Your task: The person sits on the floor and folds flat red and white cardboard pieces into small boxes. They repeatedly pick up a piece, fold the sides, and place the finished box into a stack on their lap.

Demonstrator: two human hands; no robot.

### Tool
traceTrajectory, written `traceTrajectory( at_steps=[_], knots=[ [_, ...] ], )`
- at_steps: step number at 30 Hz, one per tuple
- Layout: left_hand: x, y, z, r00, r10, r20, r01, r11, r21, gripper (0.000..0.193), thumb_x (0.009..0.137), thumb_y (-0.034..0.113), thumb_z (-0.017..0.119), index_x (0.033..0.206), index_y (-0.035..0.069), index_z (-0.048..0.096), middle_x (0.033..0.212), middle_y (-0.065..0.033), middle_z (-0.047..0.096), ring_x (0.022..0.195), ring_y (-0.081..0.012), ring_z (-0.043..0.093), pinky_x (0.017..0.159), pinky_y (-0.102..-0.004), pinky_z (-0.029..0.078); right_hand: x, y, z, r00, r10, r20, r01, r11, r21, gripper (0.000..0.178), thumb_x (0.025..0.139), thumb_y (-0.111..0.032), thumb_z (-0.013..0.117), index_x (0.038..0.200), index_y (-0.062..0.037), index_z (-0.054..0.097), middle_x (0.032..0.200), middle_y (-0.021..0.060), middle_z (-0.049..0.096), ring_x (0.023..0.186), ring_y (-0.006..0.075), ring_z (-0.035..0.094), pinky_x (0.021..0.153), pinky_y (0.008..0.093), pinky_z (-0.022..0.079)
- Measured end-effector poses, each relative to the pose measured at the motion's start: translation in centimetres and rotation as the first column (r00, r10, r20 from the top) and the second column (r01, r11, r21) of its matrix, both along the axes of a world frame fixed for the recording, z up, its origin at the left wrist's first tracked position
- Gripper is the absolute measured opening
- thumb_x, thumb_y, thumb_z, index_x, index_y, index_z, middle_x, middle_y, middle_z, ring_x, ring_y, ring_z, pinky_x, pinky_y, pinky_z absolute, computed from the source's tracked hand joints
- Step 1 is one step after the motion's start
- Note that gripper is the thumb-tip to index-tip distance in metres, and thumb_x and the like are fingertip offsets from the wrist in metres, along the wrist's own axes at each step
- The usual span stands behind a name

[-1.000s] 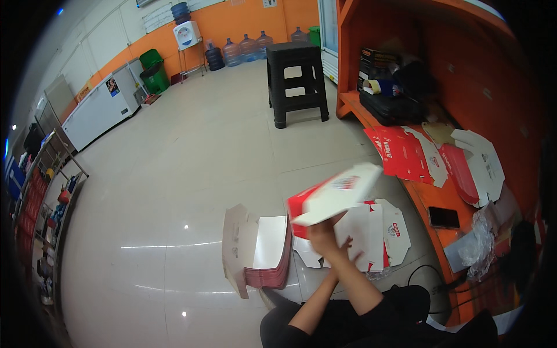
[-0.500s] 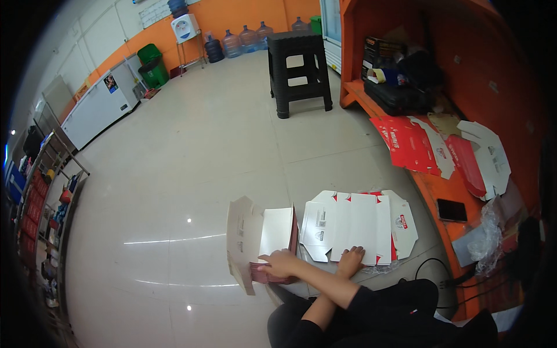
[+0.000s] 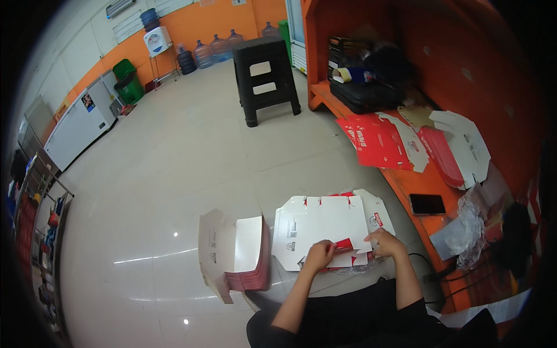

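Note:
A flat white cardboard box blank [image 3: 331, 223] with red undersides lies on top of others on the floor in front of me. My left hand [image 3: 320, 255] pinches its near edge, where a flap is bent up and shows red. At the right side of the same blank, my right hand [image 3: 387, 242] has its fingers closed on the edge. To the left stands a stack of folded boxes [image 3: 249, 281], white on top with reddish sides. An opened white blank [image 3: 213, 249] leans along its left side.
On my right, an orange shelf [image 3: 400, 180] holds red and white cardboard pieces [image 3: 380, 142], a phone [image 3: 427, 204], crumpled clear plastic [image 3: 467, 229] and a black case [image 3: 365, 95]. A black stool [image 3: 266, 81] stands ahead. A metal rack [image 3: 43, 214] is at far left.
My right hand has left the stack and crossed to the right side of the blank. My arms are no longer crossed. A near flap has been bent up. The view has shifted.

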State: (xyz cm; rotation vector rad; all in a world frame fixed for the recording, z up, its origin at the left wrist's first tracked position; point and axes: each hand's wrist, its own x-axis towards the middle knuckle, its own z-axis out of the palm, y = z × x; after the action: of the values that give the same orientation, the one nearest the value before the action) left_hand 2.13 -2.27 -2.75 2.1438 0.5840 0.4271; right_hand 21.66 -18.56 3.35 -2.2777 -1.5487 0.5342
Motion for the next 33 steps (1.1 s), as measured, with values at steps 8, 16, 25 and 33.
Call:
traceTrajectory(
  at_steps=[8,16,25,33],
  knots=[
    [-1.6,1.3,1.8,0.976,-0.213,-0.049,0.168,0.875,-0.455,0.043,0.094,0.036,0.045,0.097,-0.003,0.063,0.077,-0.0115,0.063,0.073,-0.0159,0.056,0.07,-0.0298,0.045,-2.3,3.0,3.5,0.886,-0.107,-0.45,0.279,0.9,0.335,0.014,0.074,-0.007,0.07,0.084,-0.0006,0.063,0.085,0.0069,0.059,0.077,0.0153,0.06,0.064,0.0251,0.05],
    [-1.5,1.0,3.4,0.965,-0.261,-0.016,0.154,0.615,-0.773,0.05,0.095,0.04,0.043,0.111,-0.005,0.056,0.095,-0.008,0.062,0.083,-0.0126,0.056,0.076,-0.0263,0.046,-5.2,4.3,5.8,0.965,-0.018,-0.262,0.195,0.719,0.667,0.013,0.068,-0.009,0.074,0.079,-0.0049,0.067,0.079,0.0048,0.058,0.074,0.0171,0.059,0.064,0.0272,0.048],
    [-1.6,0.2,4.4,0.992,-0.125,-0.015,0.088,0.768,-0.634,0.052,0.096,0.036,0.027,0.092,-0.004,0.059,0.075,-0.0096,0.06,0.064,-0.0162,0.052,0.064,-0.0301,0.043,-7.1,4.8,6.0,0.992,0.078,0.101,-0.125,0.748,0.652,0.011,0.065,-0.009,0.076,0.073,-0.0081,0.069,0.073,0.0012,0.057,0.066,0.0158,0.056,0.057,0.0268,0.047],
    [-2.1,1.6,3.2,0.988,-0.096,-0.124,0.012,0.836,-0.548,0.044,0.094,0.037,0.042,0.084,-0.002,0.06,0.067,-0.0074,0.057,0.06,-0.0121,0.05,0.056,-0.0288,0.041,-7.6,4.4,5.5,0.954,0.277,0.116,-0.295,0.801,0.521,0.009,0.068,-0.01,0.074,0.074,-0.0074,0.068,0.073,0.0025,0.059,0.068,0.0184,0.058,0.06,0.0295,0.049]
  ],
)
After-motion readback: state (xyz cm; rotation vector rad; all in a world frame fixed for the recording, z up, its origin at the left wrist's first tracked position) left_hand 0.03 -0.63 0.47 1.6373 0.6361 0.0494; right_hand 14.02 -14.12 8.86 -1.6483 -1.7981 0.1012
